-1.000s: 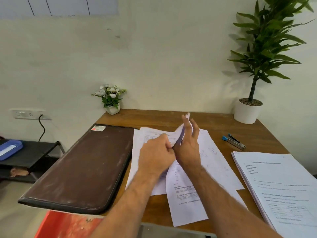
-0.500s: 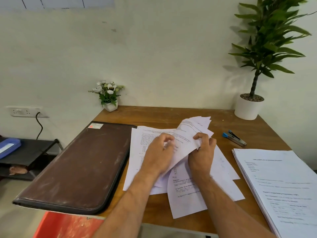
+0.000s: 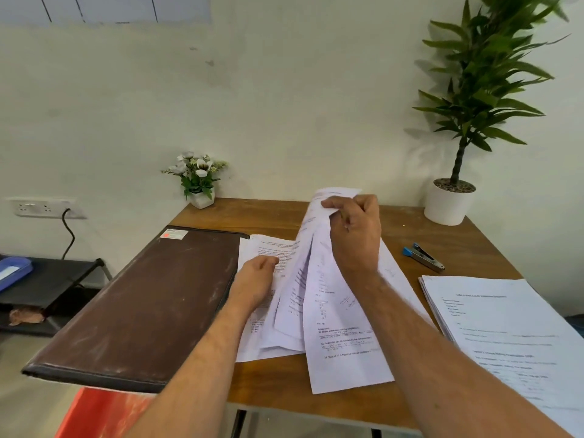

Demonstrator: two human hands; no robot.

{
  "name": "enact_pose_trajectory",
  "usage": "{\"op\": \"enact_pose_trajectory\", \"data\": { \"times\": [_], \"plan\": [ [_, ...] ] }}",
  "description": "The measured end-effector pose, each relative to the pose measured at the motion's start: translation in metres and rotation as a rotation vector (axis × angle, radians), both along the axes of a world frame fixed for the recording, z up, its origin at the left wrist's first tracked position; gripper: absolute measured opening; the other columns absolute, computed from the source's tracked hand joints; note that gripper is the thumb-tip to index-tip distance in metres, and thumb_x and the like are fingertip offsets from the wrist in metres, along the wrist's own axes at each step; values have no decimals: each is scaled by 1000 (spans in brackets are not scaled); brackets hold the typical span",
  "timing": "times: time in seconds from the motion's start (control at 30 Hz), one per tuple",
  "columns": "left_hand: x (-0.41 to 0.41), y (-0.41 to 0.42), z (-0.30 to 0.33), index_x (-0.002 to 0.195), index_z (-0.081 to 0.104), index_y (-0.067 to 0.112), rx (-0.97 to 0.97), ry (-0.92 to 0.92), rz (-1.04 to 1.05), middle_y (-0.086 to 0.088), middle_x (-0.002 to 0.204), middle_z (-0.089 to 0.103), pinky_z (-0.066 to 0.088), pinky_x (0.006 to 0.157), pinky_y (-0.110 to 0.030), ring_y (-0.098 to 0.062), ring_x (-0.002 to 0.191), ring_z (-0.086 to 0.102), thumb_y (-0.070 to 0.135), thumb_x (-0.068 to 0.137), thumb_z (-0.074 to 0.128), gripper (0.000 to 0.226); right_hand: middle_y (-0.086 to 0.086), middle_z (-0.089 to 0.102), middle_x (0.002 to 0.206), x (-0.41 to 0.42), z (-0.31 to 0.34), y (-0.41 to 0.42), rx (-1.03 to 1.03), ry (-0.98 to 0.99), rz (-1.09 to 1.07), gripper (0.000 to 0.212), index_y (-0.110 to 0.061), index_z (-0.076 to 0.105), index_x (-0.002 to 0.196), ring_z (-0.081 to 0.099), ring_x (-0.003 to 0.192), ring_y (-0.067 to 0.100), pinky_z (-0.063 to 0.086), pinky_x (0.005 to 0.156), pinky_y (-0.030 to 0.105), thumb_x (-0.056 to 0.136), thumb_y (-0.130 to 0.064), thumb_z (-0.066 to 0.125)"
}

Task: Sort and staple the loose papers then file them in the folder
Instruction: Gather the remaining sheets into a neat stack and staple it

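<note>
My right hand point(image 3: 355, 235) grips the top edge of a bunch of loose printed papers point(image 3: 319, 298) and holds that end lifted above the wooden table point(image 3: 284, 216); their lower ends trail on the table. My left hand point(image 3: 256, 281) rests flat, fingers apart, on a sheet point(image 3: 268, 248) lying under the bunch. A closed brown folder point(image 3: 148, 298) lies to the left, overhanging the table's edge. A blue and grey stapler point(image 3: 422, 257) lies to the right of my right hand. A separate stack of printed papers point(image 3: 505, 336) sits at the right.
A small white pot of flowers point(image 3: 199, 181) stands at the back left corner, and a tall potted plant point(image 3: 455, 197) at the back right. A low black shelf with a blue tray point(image 3: 12, 270) is left of the table, below a wall socket point(image 3: 41, 207).
My right hand has risen with the bunch of papers, lifting their top end high. My left hand has let go of the bunch and dropped onto the sheet underneath.
</note>
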State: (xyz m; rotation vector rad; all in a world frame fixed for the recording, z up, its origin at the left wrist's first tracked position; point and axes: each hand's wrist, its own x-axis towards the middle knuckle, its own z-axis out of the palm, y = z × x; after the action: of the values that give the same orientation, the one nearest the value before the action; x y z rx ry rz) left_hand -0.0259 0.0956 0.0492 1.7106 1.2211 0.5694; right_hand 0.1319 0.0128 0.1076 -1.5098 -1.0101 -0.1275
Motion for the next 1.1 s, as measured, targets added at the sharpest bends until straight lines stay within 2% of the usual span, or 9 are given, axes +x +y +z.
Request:
{"op": "enact_pose_trajectory", "data": {
  "times": [0.1,0.17,0.23,0.4,0.47,0.6,0.83,1.0,1.1],
  "plan": [
    [-6,7,-6,123,68,20,103,295,-2,-4,118,69,47,84,-27,-26,110,65,32,99,59,28,-2,60,104,4,21,0,181,27,-14,33,-18,74,99,56,78,-3,43,69,10,93,5,51],
    [-5,6,-8,97,68,26,77,306,-24,3,89,68,48,70,-26,-22,89,65,26,98,57,12,-3,67,98,11,35,-1,272,103,-27,38,-19,72,98,56,71,-2,41,66,13,88,8,47],
    [-7,6,-9,79,65,22,106,271,24,4,76,65,47,65,-25,-24,81,64,15,97,50,25,-9,66,85,16,48,-5,333,195,-18,38,-16,70,97,50,60,-1,39,60,15,87,10,44],
    [-14,9,-9,117,72,15,72,-5,311,-6,119,70,51,97,-39,-31,111,63,21,102,43,33,-20,64,83,37,77,-24,426,47,-95,34,-10,70,97,56,66,-7,40,61,8,87,11,46],
    [-9,9,-5,119,68,15,61,-54,356,-8,122,69,51,97,-42,-30,110,63,31,101,46,32,-16,66,88,48,85,-29,416,-100,-133,30,-10,72,97,57,71,-6,40,62,10,87,7,50],
    [4,5,0,140,55,17,94,131,230,-7,137,60,48,100,-38,-28,121,59,38,97,61,48,1,67,91,45,84,-31,314,-445,-115,24,-9,72,88,56,76,3,45,66,14,82,4,53],
    [4,10,-22,145,46,10,192,415,128,-14,138,58,45,103,-38,-33,126,55,39,92,69,65,17,59,92,-20,30,-22,-57,-980,94,11,-5,65,73,57,73,34,48,47,35,67,-2,56],
    [1,7,-48,137,49,10,512,672,46,-10,134,57,38,99,-40,-30,122,52,30,99,46,43,11,60,108,-55,-16,-22,-339,-1011,159,19,-12,72,95,58,92,26,54,70,39,76,-16,70],
    [2,0,-56,140,50,12,588,584,70,-7,141,55,35,104,-39,-26,126,51,32,103,47,42,10,58,115,-57,-42,-23,-424,-880,127,22,-14,72,100,58,97,27,58,69,40,82,-23,63]
  ]
}}
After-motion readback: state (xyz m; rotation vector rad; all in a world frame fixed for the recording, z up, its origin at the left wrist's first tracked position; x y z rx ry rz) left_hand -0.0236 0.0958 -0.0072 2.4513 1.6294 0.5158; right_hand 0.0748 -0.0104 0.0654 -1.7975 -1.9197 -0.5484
